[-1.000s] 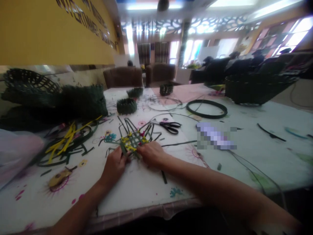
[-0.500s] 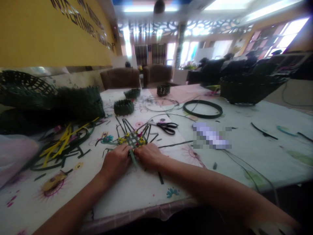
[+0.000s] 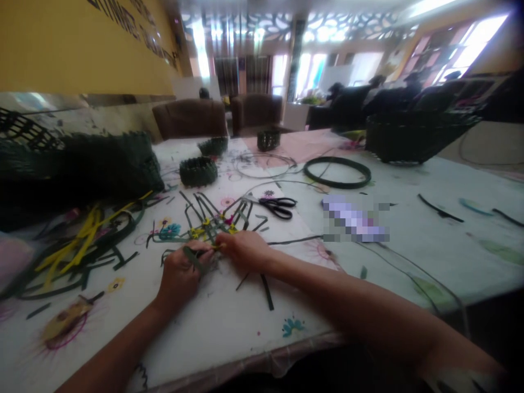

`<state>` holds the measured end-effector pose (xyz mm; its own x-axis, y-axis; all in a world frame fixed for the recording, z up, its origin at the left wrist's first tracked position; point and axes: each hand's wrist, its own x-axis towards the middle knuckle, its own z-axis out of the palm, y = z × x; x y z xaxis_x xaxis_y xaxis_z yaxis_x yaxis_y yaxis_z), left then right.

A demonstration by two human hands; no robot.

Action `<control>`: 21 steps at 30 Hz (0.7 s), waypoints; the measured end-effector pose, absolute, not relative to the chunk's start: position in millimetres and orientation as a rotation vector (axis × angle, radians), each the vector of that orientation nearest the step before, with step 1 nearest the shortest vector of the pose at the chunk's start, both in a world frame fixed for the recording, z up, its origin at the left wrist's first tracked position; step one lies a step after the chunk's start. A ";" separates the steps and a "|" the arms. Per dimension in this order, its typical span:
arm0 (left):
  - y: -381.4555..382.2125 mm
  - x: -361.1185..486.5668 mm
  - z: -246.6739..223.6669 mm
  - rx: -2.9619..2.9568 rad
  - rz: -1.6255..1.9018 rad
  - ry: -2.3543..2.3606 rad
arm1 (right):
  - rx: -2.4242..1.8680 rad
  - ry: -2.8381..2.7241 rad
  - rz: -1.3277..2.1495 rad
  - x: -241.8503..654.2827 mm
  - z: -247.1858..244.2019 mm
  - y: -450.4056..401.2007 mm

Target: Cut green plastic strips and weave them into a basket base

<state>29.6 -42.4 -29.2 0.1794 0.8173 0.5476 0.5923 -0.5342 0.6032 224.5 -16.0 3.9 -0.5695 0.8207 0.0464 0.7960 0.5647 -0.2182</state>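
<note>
A small woven piece of green strips, with yellow and dark pink bits in it, lies flat on the table before me. Its loose strip ends fan out, mostly away from me. At its near left edge my left hand is closed on a green strip that sticks out over the fingers. My right hand presses its closed fingers on the near edge of the weave, beside the left fingertips. Those fingers hide what exactly they grip. Black-handled scissors rest just beyond the weave.
Green and yellow strips lie in a heap at left, near dark woven baskets. Small baskets stand farther back. A dark coiled ring and a large basket are at right. A blurred-out purple item lies nearer.
The left hand has drawn slightly left and down, and the green strip now slants over its fingers instead of hanging between both hands. The view has shifted slightly.
</note>
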 end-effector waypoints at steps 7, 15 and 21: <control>-44.0 26.5 -19.5 2.399 1.209 1.264 | -1.273 -2.651 0.136 227.2 4.0 -22.9; -45.4 23.5 -20.5 2.604 1.149 1.264 | -1.203 -2.646 0.006 228.0 6.1 -31.0; -45.0 25.3 -23.4 2.776 1.123 1.304 | -0.926 -2.602 -0.312 231.0 6.2 -30.0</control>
<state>25.3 -45.0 -23.4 0.4467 0.6334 0.6319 0.7188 -0.6746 0.1681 231.0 -30.0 6.2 -0.7201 0.5639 0.4043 0.6435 0.7607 0.0853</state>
